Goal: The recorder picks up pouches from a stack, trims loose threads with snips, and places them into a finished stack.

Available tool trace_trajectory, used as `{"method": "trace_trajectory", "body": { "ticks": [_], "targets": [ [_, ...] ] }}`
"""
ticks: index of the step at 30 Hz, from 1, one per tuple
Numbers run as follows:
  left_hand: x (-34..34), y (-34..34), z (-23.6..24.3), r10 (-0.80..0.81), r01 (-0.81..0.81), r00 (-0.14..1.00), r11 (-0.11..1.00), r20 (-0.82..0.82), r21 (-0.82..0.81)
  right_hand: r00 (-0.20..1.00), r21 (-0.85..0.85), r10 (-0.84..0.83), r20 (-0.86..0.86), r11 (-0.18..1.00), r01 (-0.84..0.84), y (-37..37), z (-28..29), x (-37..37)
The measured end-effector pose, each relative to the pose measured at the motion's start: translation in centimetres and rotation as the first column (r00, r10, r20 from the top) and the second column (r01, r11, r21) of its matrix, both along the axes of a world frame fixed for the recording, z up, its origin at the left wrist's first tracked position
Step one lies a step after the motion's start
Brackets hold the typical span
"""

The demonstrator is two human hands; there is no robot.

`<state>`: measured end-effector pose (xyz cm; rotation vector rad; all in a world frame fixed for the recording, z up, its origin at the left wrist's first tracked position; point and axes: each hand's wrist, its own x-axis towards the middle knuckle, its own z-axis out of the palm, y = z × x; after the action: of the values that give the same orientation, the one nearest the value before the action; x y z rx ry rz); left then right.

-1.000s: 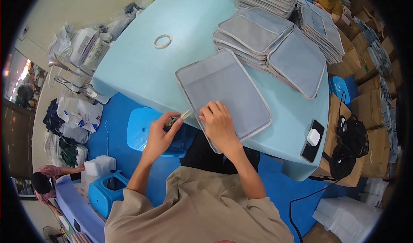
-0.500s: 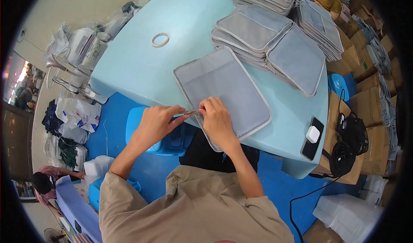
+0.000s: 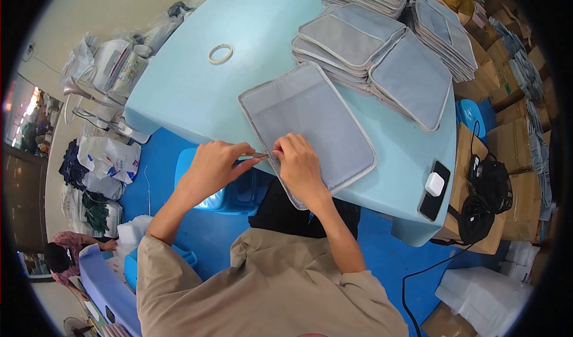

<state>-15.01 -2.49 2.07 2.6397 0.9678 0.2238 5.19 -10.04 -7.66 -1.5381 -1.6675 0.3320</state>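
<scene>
A flat grey fabric pouch [image 3: 322, 119] with light piped edges lies at a slant on the table, its near corner reaching past the table's edge toward my lap. My right hand [image 3: 300, 165] rests over its left edge, thumb and fingers pinched on the piping. Just left of that edge, my left hand [image 3: 213, 167] is closed on a small slim metal tool [image 3: 255, 155], its tip pointing at my right fingertips. The tool looks like thread snips, but the fingers hide most of it.
Stacks of similar grey pouches [image 3: 352, 35] cover the table's far right. A tape roll [image 3: 220, 54] lies on the light-blue tablecloth [image 3: 179, 92]. At right are a phone [image 3: 434, 194] with a white case on it. A blue stool [image 3: 224, 199] stands below the table edge.
My left hand has drawn slightly left, away from the pouch's edge, with the tool still in it. My right hand keeps its pinch almost in place.
</scene>
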Motion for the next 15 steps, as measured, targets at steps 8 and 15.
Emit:
{"method": "trace_trajectory", "body": {
  "ticks": [8,15],
  "targets": [
    [0.42,-0.1,-0.28,-0.017,0.016,1.0,1.0,0.002,0.021,1.0,0.043,-0.01,-0.018,0.999,0.011,0.03,0.09,-0.29],
    [0.08,-0.16,-0.75,0.013,-0.013,1.0,1.0,-0.021,0.004,1.0,0.043,0.001,0.003,0.999,-0.002,-0.04,-0.01,-0.18]
  ]
}}
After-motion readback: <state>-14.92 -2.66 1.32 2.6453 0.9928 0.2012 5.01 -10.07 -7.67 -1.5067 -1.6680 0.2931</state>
